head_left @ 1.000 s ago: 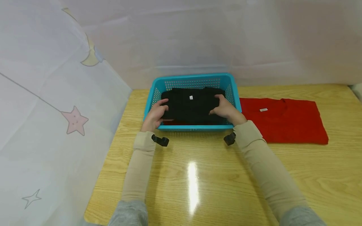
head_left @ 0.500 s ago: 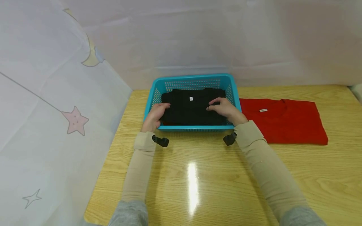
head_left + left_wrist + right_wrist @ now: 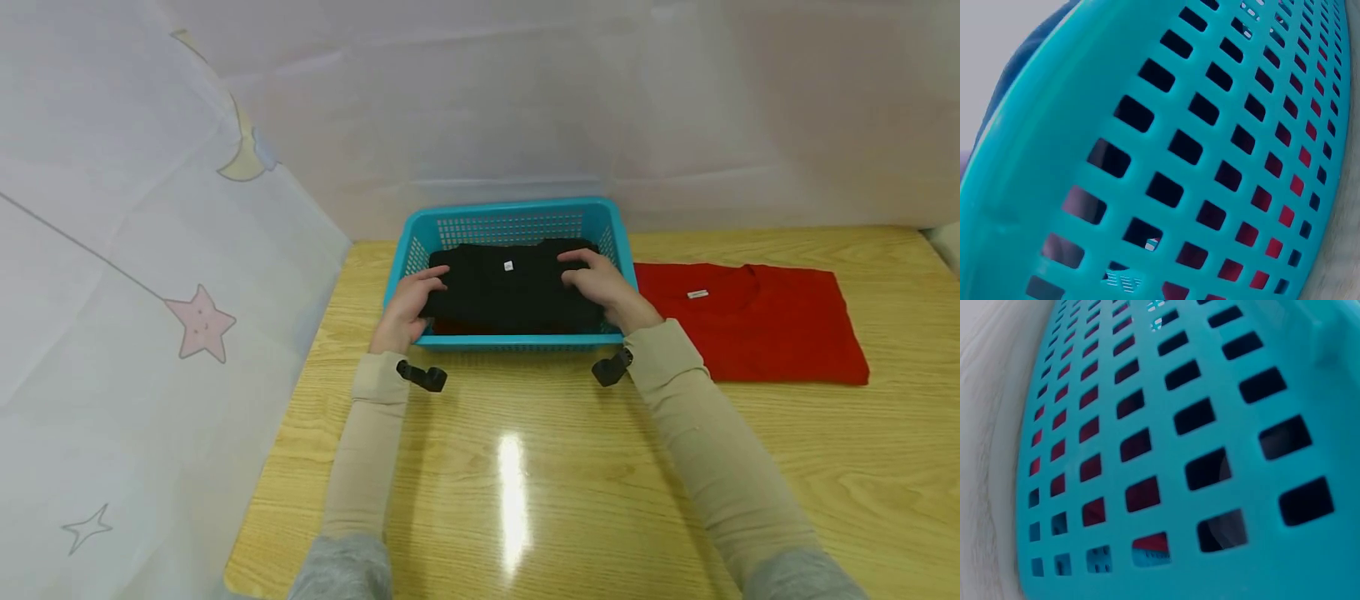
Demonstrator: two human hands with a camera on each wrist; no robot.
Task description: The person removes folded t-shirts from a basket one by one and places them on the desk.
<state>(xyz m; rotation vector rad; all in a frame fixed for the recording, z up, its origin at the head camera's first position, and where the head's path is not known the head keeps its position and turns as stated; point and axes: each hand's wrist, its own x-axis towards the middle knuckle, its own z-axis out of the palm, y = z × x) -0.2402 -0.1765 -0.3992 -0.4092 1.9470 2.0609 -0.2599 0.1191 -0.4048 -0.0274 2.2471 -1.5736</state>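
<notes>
A folded black shirt (image 3: 510, 296) with a small white label lies in a blue plastic basket (image 3: 517, 340). My left hand (image 3: 408, 304) grips the shirt's left end, fingers over the top. At the right end, my right hand (image 3: 603, 287) holds it with the index finger extended and other fingers bent. Dark red cloth (image 3: 468, 327) shows under the shirt's front edge. Both wrist views look at the basket's perforated wall (image 3: 1210, 144), with black and red cloth behind the holes. The hands' undersides are mostly hidden there.
A folded red shirt (image 3: 757, 325) with a white label lies on the wooden table (image 3: 465, 483), right of the basket. A pale curtain-like sheet (image 3: 510, 108) hangs behind, and a patterned one (image 3: 150, 375) runs along the left.
My hands shift slightly along the black shirt's ends; the right fingers spread after drawing together. More dark red cloth shows at its front left than half a second ago.
</notes>
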